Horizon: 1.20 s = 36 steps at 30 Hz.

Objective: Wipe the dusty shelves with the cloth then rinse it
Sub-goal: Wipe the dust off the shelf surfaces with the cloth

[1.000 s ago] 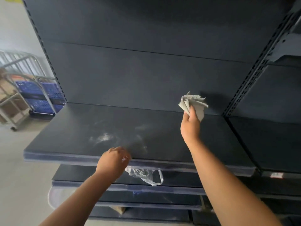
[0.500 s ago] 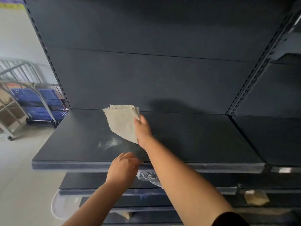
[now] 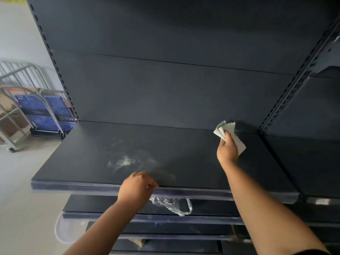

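Pinching the crumpled pale cloth in my right hand, I have my grip clamped on it near the back right corner of the dark top shelf, close to the rear panel. My left hand rests curled over the shelf's front edge, fingers folded together, with a clear plastic bag hanging just beneath it. A whitish dust smear lies on the shelf between my hands, well apart from the cloth.
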Motion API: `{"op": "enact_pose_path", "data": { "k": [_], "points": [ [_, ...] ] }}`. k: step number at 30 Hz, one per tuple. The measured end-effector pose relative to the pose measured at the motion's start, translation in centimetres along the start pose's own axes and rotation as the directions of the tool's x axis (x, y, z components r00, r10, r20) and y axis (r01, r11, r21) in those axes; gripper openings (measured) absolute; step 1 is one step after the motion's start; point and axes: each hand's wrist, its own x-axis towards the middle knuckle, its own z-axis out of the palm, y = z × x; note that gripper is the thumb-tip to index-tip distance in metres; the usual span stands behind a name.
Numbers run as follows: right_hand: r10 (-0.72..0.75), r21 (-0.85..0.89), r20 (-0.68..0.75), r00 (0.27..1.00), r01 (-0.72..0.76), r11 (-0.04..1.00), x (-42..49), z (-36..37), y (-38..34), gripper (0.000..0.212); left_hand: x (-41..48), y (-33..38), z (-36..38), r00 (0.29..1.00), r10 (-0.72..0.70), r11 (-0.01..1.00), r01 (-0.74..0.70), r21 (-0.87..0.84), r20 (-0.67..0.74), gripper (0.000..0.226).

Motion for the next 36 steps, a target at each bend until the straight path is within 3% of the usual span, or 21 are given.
{"op": "enact_pose_path", "data": {
  "k": [2, 4, 6, 8, 9, 10, 11, 12, 13, 14, 15, 17, 19, 21, 23, 25, 27, 30, 33, 36],
  "points": [
    [-0.001, -0.229, 0.173, 0.985, 0.041, 0.973, -0.1, 2.1, 0.5, 0.032, 0.1, 0.3, -0.2, 1.0, -0.021, 1.0, 0.021, 0.007, 0.019, 0.025],
    [-0.058, -0.398, 0.332, 0.942, 0.195, 0.897, -0.9, 5.2, -1.1, 0.034, 0.2, 0.4, -0.2, 0.999, -0.036, 0.999, 0.035, 0.012, 0.028, 0.025],
    [-0.13, -0.36, 0.431, 0.893, 0.303, 0.882, -2.4, 8.3, -4.4, 0.036, 0.3, 0.3, -0.2, 0.999, -0.05, 0.999, 0.05, 0.012, 0.02, 0.023],
    [-0.173, -0.198, 0.519, 0.837, 0.315, 0.928, -4.4, 10.9, -8.1, 0.034, 0.4, 0.4, -0.1, 0.998, -0.065, 0.998, 0.065, 0.007, 0.003, 0.021],
    [-0.156, -0.06, 0.568, 0.808, 0.229, 0.972, -5.6, 11.8, -10.1, 0.033, 0.3, 0.5, -0.1, 0.997, -0.073, 0.997, 0.073, 0.003, -0.011, 0.02],
    [-0.102, 0.117, 0.62, 0.778, 0.037, 0.992, -6.5, 12.3, -11.9, 0.033, 0.2, 0.5, 0.0, 0.997, -0.078, 0.997, 0.078, -0.001, -0.024, 0.02],
    [-0.027, 0.298, 0.682, 0.731, -0.244, 0.923, -7.1, 12.4, -13.5, 0.033, 0.2, 0.5, 0.1, 0.996, -0.081, 0.997, 0.081, 0.0, -0.032, 0.02],
    [0.015, 0.432, 0.75, 0.662, -0.507, 0.746, -7.4, 12.3, -14.8, 0.03, 0.0, 0.5, 0.1, 0.996, -0.081, 0.997, 0.081, 0.007, -0.036, 0.02],
    [0.016, 0.494, 0.801, 0.598, -0.677, 0.545, -7.4, 12.0, -15.5, 0.026, 0.0, 0.5, 0.2, 0.996, -0.083, 0.996, 0.084, 0.015, -0.04, 0.02],
    [0.009, 0.518, 0.824, 0.567, -0.759, 0.395, -7.1, 11.5, -15.7, 0.023, -0.1, 0.5, 0.2, 0.995, -0.085, 0.996, 0.086, 0.02, -0.044, 0.02],
    [0.008, 0.538, 0.823, 0.568, -0.785, 0.308, -6.6, 10.9, -15.5, 0.023, -0.2, 0.5, 0.3, 0.995, -0.086, 0.996, 0.087, 0.022, -0.048, 0.019],
    [0.036, 0.611, 0.775, 0.631, -0.762, 0.213, -5.3, 9.4, -14.3, 0.025, -0.3, 0.4, 0.4, 0.995, -0.084, 0.996, 0.086, 0.021, -0.061, 0.018],
    [0.085, 0.708, 0.678, 0.73, -0.68, 0.19, -4.0, 7.6, -12.6, 0.025, -0.5, 0.4, 0.5, 0.993, -0.087, 0.996, 0.089, 0.015, -0.078, 0.018],
    [0.129, 0.782, 0.545, 0.828, -0.558, 0.279, -2.9, 5.3, -10.5, 0.026, -0.5, 0.3, 0.6, 0.992, -0.09, 0.996, 0.091, 0.008, -0.084, 0.019],
    [0.162, 0.757, 0.356, 0.92, -0.386, 0.527, -2.4, 2.4, -8.1, 0.036, -0.7, 0.3, 0.6, 0.994, -0.081, 0.997, 0.082, 0.01, -0.073, 0.021],
    [0.124, 0.621, 0.166, 0.978, -0.201, 0.758, -2.7, -0.8, -5.8, 0.039, -0.8, 0.4, 0.6, 0.996, -0.063, 0.998, 0.063, 0.002, -0.069, 0.023],
    [0.014, 0.428, 0.066, 0.998, -0.041, 0.903, -3.5, -3.3, -3.9, 0.035, -0.8, 0.3, 0.4, 0.998, -0.029, 1.0, 0.029, -0.002, -0.058, 0.026],
    [-0.021, 0.154, 0.095, 0.995, 0.007, 0.988, -5.7, -4.4, -1.9, 0.034, -0.9, -0.2, -0.3, 0.998, 0.058, 0.998, -0.059, 0.035, 0.027, 0.033],
    [0.005, -0.058, 0.312, 0.95, 0.013, 0.998, -9.2, -2.0, -2.2, 0.037, -1.4, -1.4, -1.2, 0.985, 0.152, 0.983, -0.159, 0.088, 0.082, 0.037],
    [-0.09, -0.211, 0.457, 0.885, 0.206, 0.955, -13.5, 2.6, -5.4, 0.037, -2.2, -3.7, -2.6, 0.983, 0.156, 0.971, -0.17, 0.168, 0.093, 0.042]
  ]
}}
